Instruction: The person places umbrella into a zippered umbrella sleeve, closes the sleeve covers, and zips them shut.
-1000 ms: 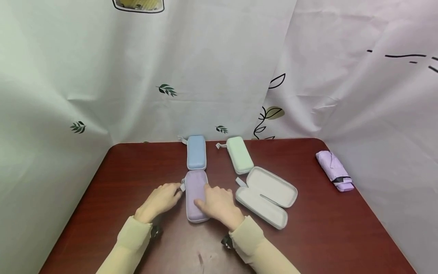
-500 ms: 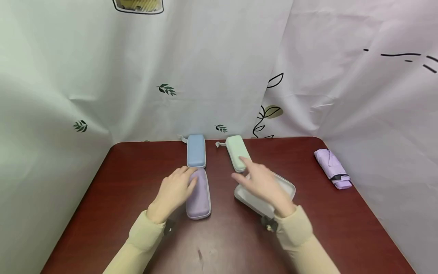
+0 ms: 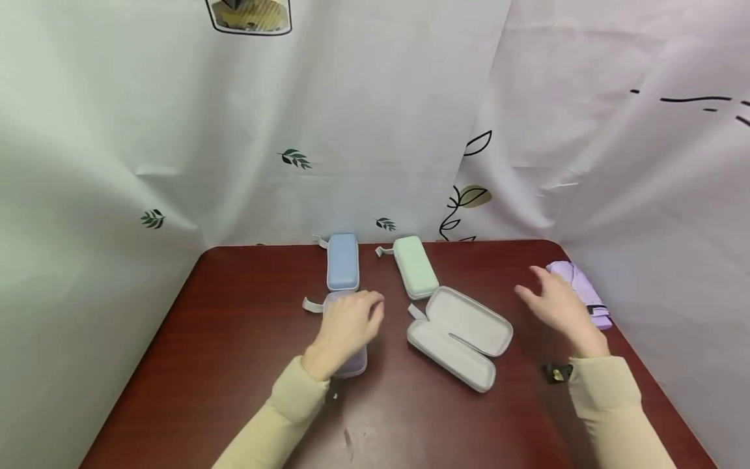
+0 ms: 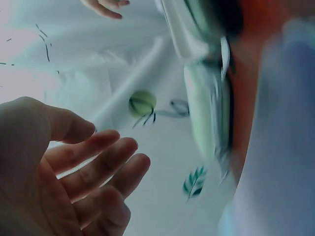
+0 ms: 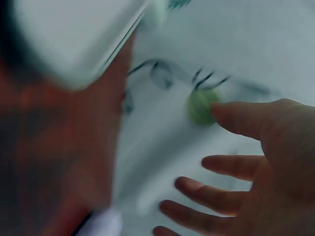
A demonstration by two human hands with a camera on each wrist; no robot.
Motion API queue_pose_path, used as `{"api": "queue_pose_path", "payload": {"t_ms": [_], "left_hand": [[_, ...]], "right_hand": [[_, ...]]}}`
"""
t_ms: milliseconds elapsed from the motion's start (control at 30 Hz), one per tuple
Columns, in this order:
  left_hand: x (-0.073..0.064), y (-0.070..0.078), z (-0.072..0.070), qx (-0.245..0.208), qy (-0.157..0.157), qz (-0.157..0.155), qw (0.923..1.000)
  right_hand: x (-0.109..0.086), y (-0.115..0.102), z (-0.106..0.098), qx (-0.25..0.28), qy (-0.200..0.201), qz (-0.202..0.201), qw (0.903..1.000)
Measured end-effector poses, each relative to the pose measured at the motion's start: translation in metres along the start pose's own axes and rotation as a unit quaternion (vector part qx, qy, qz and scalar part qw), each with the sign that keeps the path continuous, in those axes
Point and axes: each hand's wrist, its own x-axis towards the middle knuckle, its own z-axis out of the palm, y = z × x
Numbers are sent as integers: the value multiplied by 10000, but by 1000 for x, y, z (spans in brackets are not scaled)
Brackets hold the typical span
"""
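Observation:
In the head view my left hand [image 3: 346,329] hovers over the purple zip case [image 3: 354,365] and hides its middle; the left wrist view shows loosely bent fingers [image 4: 98,172] with nothing in them. At the right, my right hand [image 3: 556,306] is beside the folded lavender umbrella [image 3: 583,290] and partly covers it. Its thumb and fingers [image 5: 211,194] are spread and hold nothing in the right wrist view. Between the hands lies an unzipped pale grey-lined case [image 3: 469,320], its two halves spread flat.
A blue zip case [image 3: 342,262] lies behind the purple one, and a pale green zip case [image 3: 416,267] is at its right. The reddish-brown table [image 3: 234,352] ends at a white patterned cloth [image 3: 363,117] behind and on both sides.
My right hand has left the purple case, passed over the open case and reached the umbrella's side. My left hand has moved right from the case's strap to above the case.

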Motion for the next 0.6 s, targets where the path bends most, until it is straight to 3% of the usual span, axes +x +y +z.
{"api": "queue_pose_path", "payload": {"t_ms": [100, 233, 400, 600], "left_hand": [[-4, 10, 12, -222, -134, -326, 9991], [-9, 23, 27, -788, -1047, -906, 9872], [-20, 36, 47, -1590, -2033, -1153, 9592], [-30, 45, 63, -2636, -2356, -1745, 9190]], "right_hand": [[7, 27, -1, -127, 153, 149, 9997], [15, 58, -5, -299, 215, 508, 9980], [22, 88, -6, -333, -76, 826, 9960], [31, 114, -2, -355, -360, 1164, 9919]]}}
